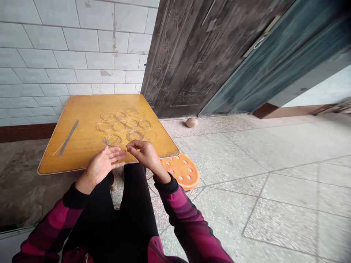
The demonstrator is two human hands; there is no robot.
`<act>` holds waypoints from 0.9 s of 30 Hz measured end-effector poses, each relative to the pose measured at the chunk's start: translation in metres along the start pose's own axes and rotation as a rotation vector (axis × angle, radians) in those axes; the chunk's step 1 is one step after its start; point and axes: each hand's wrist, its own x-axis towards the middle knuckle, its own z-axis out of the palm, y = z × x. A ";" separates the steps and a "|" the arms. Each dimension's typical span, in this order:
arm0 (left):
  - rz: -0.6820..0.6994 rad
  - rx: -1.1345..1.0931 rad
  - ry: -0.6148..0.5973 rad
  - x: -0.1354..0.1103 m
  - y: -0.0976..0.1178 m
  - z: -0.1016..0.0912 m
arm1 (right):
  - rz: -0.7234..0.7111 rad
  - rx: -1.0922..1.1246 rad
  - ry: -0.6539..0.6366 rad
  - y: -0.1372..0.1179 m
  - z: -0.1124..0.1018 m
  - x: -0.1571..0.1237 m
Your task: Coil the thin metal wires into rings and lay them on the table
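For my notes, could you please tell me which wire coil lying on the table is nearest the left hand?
The leftmost coil in the picture's lowest row of coils; the others lie farther from the left hand.

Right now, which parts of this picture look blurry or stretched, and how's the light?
Head view, right side: the teal curtain and floor look smeared and stretched; head view, middle: the wire rings on the table read more crisply; head view, overall: soft light, dimmer beneath the table.

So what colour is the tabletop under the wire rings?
The tabletop is yellowish orange; it shows best in the head view, the only one.
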 end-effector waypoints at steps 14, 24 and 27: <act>0.241 0.426 0.190 0.002 0.010 -0.002 | 0.045 -0.009 0.002 0.001 -0.006 0.000; 0.303 0.583 0.308 -0.005 0.009 -0.037 | 0.208 -0.169 0.022 0.069 -0.060 0.035; 0.303 0.603 0.364 -0.012 0.009 -0.051 | 0.229 -0.329 -0.017 0.088 -0.070 0.050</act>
